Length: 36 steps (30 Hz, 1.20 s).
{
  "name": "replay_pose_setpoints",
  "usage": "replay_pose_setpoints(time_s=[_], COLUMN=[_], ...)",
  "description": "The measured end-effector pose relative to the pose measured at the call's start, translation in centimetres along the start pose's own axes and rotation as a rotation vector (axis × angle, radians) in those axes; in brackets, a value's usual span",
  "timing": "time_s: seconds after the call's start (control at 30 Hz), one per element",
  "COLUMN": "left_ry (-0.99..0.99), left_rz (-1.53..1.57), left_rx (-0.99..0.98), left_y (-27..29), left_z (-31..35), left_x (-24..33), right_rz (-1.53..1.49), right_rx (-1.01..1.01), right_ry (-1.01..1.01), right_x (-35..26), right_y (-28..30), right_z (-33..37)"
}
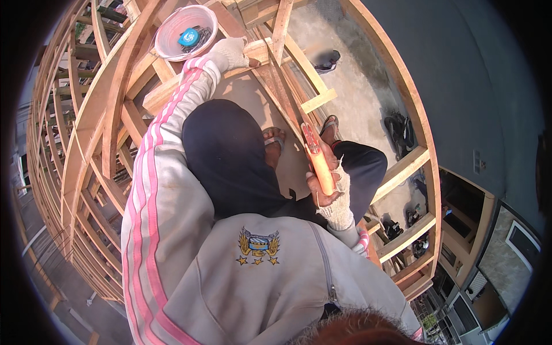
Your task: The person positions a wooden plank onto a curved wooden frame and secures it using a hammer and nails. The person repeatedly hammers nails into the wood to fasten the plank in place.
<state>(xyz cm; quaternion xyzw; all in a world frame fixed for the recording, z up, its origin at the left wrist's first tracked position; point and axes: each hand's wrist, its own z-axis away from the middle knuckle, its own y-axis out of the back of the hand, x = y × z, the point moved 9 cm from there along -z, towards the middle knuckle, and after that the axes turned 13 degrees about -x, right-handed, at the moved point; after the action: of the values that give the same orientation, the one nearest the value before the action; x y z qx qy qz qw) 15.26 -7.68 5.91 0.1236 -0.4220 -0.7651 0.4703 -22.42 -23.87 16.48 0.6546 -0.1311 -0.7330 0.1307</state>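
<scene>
Right grip [338, 187] wraps the saw [318, 164]. Can't tell if left grip [231, 53], by the board's [262, 50] edge, is closed; a slip could cut it.

Orange-handled saw [312, 142], blade pointing forward, near wooden beam [260, 50].

at eleven o'clock the bucket [171, 27] is pale pink, the round thing [188, 37] inside it bright blue. at nine, pink stripes run down an off-white sleeve [142, 195]. the saw handle [321, 167] at three shows orange and red, the knit glove [340, 202] at four cream, the crest [259, 246] at six blue and gold.
</scene>
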Motion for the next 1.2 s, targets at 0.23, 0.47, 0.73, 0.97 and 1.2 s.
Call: replay_pose_setpoints(time_s=[0.23, 0.47, 0.73, 0.97, 1.2], left_ry=[0.047, 0.041, 0.045, 0.109, 0.096], left_rz=[-0.027, -0.014, -0.096, -0.021, -0.103], left_rx=[0.083, 0.116, 0.219, 0.149, 0.202], left_y=[0.1, -0.1, -1.8, -1.7, -1.2], left_z=[1.7, 2.8, 2.8, 3.2, 2.9], left_x=[1.6, 1.4, 2.9, 1.1, 2.7], right_rz=[-0.024, 0.019, 0.076, -0.049, 0.168], right_rx=[0.050, -0.055, 0.082, -0.183, -0.104], right_ry=[0.035, -0.005, 0.118, -0.142, 0.007], right_x=[-3.3, 1.5, -2.0, -1.4, -0.4], right_y=[0.4, 0.5, 0.1, 0.7, -0.9], right_z=[-8.3, 6.0, -9.0, 4.3, -10.1])
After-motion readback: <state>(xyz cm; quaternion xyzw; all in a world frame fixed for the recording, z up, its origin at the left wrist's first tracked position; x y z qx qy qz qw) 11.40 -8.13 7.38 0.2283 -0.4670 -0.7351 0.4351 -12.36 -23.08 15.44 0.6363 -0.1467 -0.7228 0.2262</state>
